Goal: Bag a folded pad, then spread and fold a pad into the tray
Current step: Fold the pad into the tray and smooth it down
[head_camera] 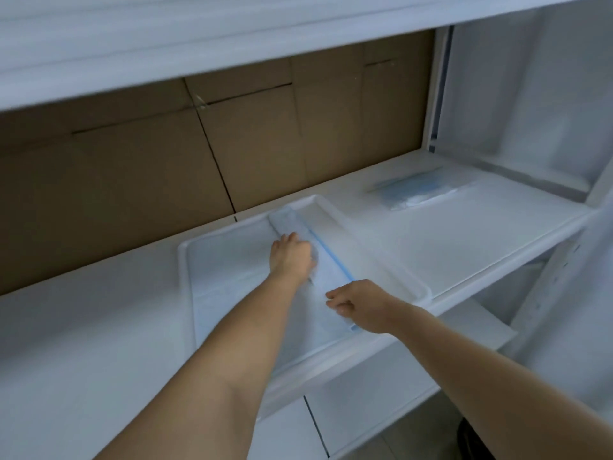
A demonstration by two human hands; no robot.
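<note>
Under a white overhead shelf, brown cardboard panels (166, 161) back a smooth white table (83, 327). On it sits a shallow, round-cornered white tray (185, 257). Inside the tray lies a long, soft white pad (328, 263) with a blue edge. Beyond the tray's far right corner rests a clear bag (421, 190). The left hand (292, 257) presses on the pad, fingers curled; the right hand (358, 303) pinches its near end.

White shelf unit (464, 240), brown cardboard backing (199, 154); grey tiled floor (414, 436)
</note>
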